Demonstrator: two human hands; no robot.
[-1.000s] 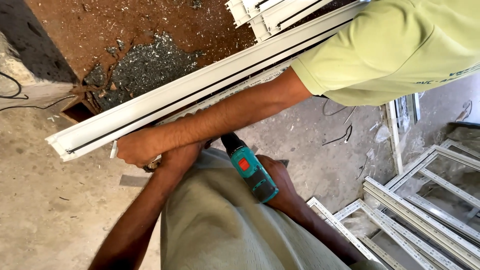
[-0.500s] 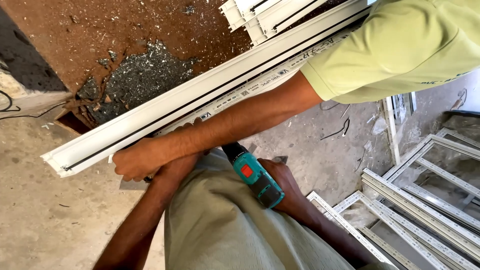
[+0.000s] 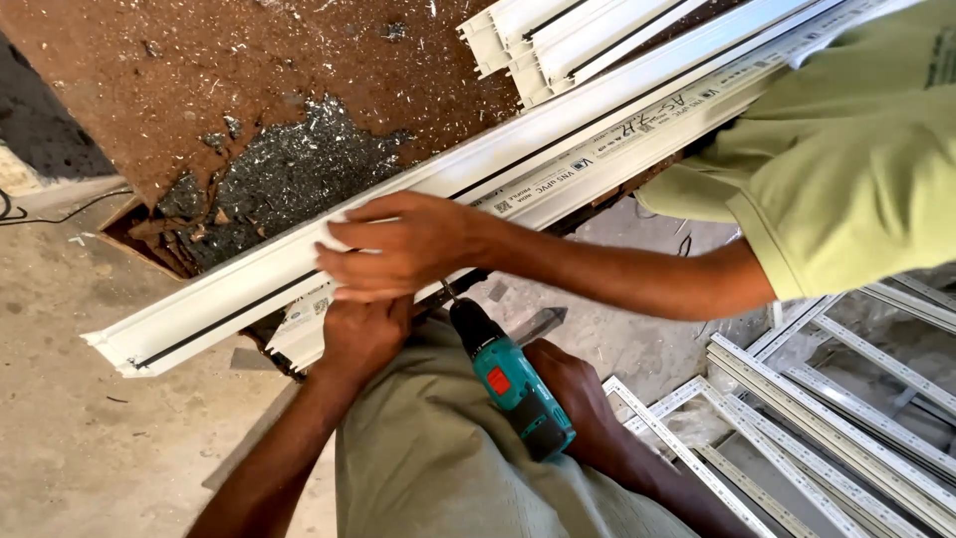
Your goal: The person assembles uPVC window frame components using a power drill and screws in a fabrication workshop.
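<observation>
R hand (image 3: 563,394) grips teal cordless drill (image 3: 510,384), bit at 11 o'clock against long white plastic profile (image 3: 299,274). L hand (image 3: 363,334) clamps profile underside; co-worker's hand (image 3: 403,244) presses on top.

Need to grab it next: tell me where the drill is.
In the head view, the teal cordless drill is low and central, held in the right hand, its tip against the long white window profile.

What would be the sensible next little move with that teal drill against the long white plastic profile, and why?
Probably press the bit squarely into the long white plastic profile and squeeze the trigger. The teal cordless drill, in the right hand, has its tip at the profile's lower edge, while the left hand and another person's hand brace the profile there.
</observation>
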